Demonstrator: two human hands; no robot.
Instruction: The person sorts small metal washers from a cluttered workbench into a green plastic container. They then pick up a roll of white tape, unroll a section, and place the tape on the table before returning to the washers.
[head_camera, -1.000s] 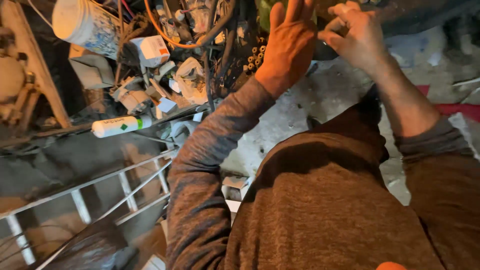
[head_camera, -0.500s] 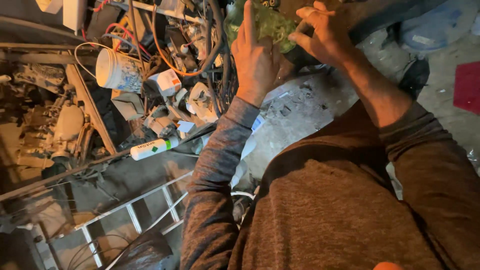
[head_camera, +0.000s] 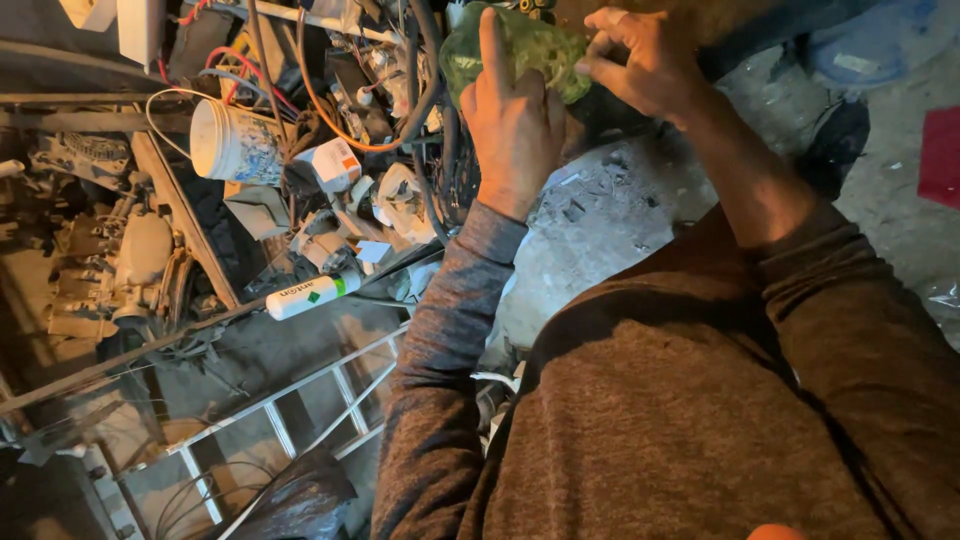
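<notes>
A green translucent, lumpy object (head_camera: 520, 45) sits at the top of the view among cables. My left hand (head_camera: 512, 130) lies against its near side, index finger stretched up over it and the other fingers curled on it. My right hand (head_camera: 640, 62) pinches the object's right edge with thumb and fingertips. Both arms wear brown-grey knit sleeves. What lies behind the green object is hidden by my hands.
Left of the hands lie tangled orange and red wires (head_camera: 330, 110), a paint-stained white bucket (head_camera: 235, 142), small boxes and a white tube with a green label (head_camera: 312, 295). A dusty engine block (head_camera: 110, 265) is at far left, a white metal ladder frame (head_camera: 290, 420) below. Grey concrete floor (head_camera: 610, 210).
The view has tilted, so the hands and clutter sit lower in frame. The green object has come into sight, and my left hand went from spread fingers to resting on it.
</notes>
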